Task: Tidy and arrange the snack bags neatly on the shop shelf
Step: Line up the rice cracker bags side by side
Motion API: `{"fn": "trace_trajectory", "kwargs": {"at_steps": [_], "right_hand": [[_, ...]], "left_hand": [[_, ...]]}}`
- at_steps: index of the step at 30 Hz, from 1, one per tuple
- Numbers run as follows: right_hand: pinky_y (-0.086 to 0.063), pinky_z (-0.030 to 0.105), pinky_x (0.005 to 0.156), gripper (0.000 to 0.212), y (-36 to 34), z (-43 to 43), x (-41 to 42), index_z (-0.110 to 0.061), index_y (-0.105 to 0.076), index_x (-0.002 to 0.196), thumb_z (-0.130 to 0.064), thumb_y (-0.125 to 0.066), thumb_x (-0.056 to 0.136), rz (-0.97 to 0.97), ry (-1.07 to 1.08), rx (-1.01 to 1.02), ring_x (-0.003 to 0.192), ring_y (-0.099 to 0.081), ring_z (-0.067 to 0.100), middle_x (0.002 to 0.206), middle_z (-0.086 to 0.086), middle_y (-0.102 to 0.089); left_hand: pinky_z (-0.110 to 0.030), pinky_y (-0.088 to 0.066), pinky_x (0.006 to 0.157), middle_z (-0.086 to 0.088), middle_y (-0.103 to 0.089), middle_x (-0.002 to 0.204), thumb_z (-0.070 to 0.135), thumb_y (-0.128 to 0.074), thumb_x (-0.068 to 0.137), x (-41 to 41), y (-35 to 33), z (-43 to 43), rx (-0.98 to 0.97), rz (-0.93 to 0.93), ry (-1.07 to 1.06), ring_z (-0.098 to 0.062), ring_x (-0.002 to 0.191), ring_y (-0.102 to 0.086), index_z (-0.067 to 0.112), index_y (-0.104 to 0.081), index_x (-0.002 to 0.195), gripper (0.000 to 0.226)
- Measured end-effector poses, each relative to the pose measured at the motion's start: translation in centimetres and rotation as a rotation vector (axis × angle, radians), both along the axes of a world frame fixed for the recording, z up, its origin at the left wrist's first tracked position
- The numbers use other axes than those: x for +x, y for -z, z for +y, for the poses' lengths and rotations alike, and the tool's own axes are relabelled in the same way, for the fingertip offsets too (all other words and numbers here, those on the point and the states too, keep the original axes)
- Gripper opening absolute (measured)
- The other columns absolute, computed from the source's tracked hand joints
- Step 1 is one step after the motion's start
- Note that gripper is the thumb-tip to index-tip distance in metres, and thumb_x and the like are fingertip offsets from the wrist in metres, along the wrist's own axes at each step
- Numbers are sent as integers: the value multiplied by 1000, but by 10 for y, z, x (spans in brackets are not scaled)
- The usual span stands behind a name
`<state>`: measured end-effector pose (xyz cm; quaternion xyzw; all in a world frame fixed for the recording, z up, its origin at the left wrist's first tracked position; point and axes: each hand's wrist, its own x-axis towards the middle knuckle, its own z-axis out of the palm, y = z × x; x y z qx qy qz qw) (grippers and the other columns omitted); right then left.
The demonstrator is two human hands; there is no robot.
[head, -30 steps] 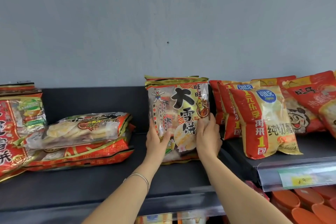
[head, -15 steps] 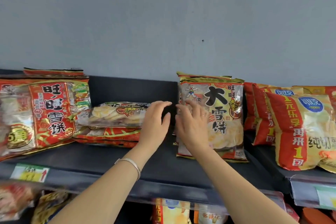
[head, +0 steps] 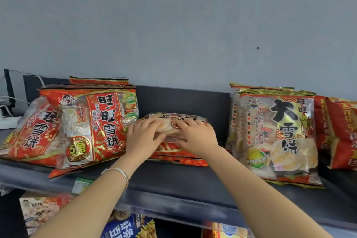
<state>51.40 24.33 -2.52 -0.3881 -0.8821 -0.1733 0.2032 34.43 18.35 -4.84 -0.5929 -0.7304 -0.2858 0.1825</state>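
Both forearms are reaching forward and converging on the flat snack bag [head: 190, 119], which is lying on top of a low stack in the middle of the shelf [head: 173, 179]. The left grip [head: 144, 138] is lying palm-down on the bag's near edge, fingers spreading over its top and thumb tucking in front, grasping it. The right grip [head: 198, 137] is clasping the same bag, with fingers above and thumb below. From the stack, an upright bag [head: 276, 135] is standing at 3 o'clock, and red bags [head: 92, 123] are leaning at 9 o'clock. A bracelet [head: 120, 172] is circling the left wrist.
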Motion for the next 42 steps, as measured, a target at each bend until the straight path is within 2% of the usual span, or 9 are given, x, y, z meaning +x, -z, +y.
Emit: {"fn": "trace_trajectory", "kwargs": {"at_steps": [6,12,16,23,31,34,37,40,42], "right_hand": [[-39,45,93,67,4,-7,-12,-33,-27,143,-22,-59,85,-49,118,76,122,-45,32,135,6,-46],[-47,43,71,57,20,-6,-9,-30,-62,111,-10,-73,58,97,132,297,83,-62,29,98,1,-65],[-42,49,90,45,21,3,6,-28,-59,111,-5,-50,74,201,-18,482,87,-62,25,101,-1,-64],[-31,54,107,49,33,-3,4,-25,-64,103,6,-67,65,397,184,408,102,-58,31,101,2,-62],[-46,40,69,31,40,-29,2,-16,-64,88,-7,-69,60,477,385,333,85,-59,34,94,8,-62],[-34,26,54,8,46,-38,9,-17,-61,81,-23,-58,84,419,276,114,66,-59,22,73,-1,-61],[-30,29,55,46,48,-44,9,-21,-45,57,-40,-42,98,534,277,-213,60,-53,21,56,-4,-50],[-45,34,62,52,40,-49,1,-16,-50,57,-48,-42,97,1043,169,-494,61,-54,20,57,1,-54],[-58,36,70,43,33,-51,-4,-11,-63,83,-48,-45,96,1421,56,-739,75,-68,22,82,9,-69]], "left_hand": [[-42,-25,102,11,-40,144,54,-30,94,-16,-7,9,-15,-80,-66,-19,131,-35,44,-44,134,43],[-41,-38,92,5,-58,125,52,-34,93,-34,-20,13,-49,-176,-49,-23,113,-53,37,-54,123,39],[-38,-44,90,8,-57,127,50,-40,93,-42,-31,15,-36,-196,113,-17,113,-55,36,-55,123,36],[-41,-39,104,2,-38,149,52,-40,94,-23,-25,16,-278,-293,342,-26,134,-39,39,-35,142,50],[-43,-52,89,-2,-35,150,81,-43,73,-23,-13,14,-305,20,248,-31,128,-44,39,-16,147,89],[-41,-54,82,-2,-41,145,73,-48,77,-22,-10,17,-242,81,248,-30,122,-49,39,-12,149,87],[-34,-52,71,-4,-53,134,66,-47,84,-14,-16,12,-177,91,231,-26,110,-58,38,-14,149,78],[-33,-51,69,-4,-61,124,67,-41,86,6,-27,-1,-114,127,185,-24,105,-62,32,-25,147,72],[-31,-47,66,0,-65,117,68,-36,87,26,-32,-15,-66,189,162,-23,103,-62,29,-34,142,68]]}}
